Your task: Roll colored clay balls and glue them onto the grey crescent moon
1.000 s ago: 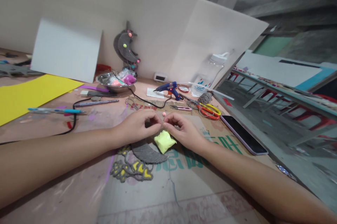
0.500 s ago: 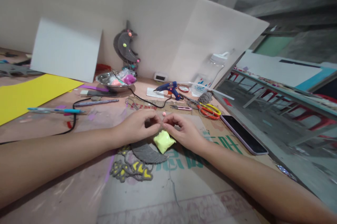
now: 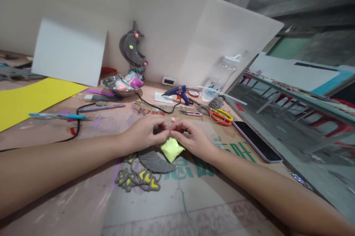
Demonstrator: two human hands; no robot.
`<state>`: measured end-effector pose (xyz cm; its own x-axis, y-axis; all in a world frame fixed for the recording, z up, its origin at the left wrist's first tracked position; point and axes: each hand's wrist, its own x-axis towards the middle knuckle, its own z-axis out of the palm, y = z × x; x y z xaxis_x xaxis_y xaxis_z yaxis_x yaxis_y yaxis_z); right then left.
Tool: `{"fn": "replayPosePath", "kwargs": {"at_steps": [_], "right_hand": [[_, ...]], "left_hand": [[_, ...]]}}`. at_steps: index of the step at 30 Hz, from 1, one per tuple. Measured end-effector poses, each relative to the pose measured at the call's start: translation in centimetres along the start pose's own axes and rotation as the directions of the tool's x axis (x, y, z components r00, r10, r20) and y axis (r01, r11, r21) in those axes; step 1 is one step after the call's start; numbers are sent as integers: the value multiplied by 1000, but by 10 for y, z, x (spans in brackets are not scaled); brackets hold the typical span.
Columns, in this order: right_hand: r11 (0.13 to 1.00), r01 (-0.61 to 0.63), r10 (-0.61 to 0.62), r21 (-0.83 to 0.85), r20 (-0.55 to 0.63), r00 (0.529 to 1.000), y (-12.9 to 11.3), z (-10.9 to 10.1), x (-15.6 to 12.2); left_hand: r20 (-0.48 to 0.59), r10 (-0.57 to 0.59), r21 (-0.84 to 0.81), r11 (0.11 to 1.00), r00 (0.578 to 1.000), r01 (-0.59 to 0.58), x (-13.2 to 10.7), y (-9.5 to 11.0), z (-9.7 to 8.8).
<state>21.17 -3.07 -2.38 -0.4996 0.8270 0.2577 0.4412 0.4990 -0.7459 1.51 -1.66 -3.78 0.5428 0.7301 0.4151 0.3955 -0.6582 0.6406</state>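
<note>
My left hand (image 3: 145,131) and my right hand (image 3: 191,138) meet fingertip to fingertip above the table, both pinched closed. A small bag of yellow clay (image 3: 172,149) hangs just below the pinch, and both hands seem to grip its top. A tiny pink ball (image 3: 172,119) lies on the table just beyond my fingers. Under the bag lies a grey crescent shape (image 3: 155,162) next to a grey and yellow cut-out (image 3: 137,180).
A blue glue gun (image 3: 179,93), orange and yellow scissors (image 3: 220,115), a twine roll (image 3: 216,102) and a phone (image 3: 256,140) lie to the right. A metal bowl (image 3: 122,85) of clay bags, pens (image 3: 58,116), a black cable (image 3: 76,127) and yellow paper (image 3: 30,97) sit left.
The yellow clay bag has shifted slightly left and up between my fingertips. Both hands stay nearly in place.
</note>
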Motion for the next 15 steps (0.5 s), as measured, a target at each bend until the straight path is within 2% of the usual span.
{"fn": "replayPosePath", "kwargs": {"at_steps": [6,15], "right_hand": [[999,13,-14,-33,-26,1000,-2,0,0],[1000,10,-11,-7,-46,999,0,0,-1]], "left_hand": [[-2,42,12,999,999,-42,0,1,-1],[-16,36,35,999,999,-35,0,3,-1]]}}
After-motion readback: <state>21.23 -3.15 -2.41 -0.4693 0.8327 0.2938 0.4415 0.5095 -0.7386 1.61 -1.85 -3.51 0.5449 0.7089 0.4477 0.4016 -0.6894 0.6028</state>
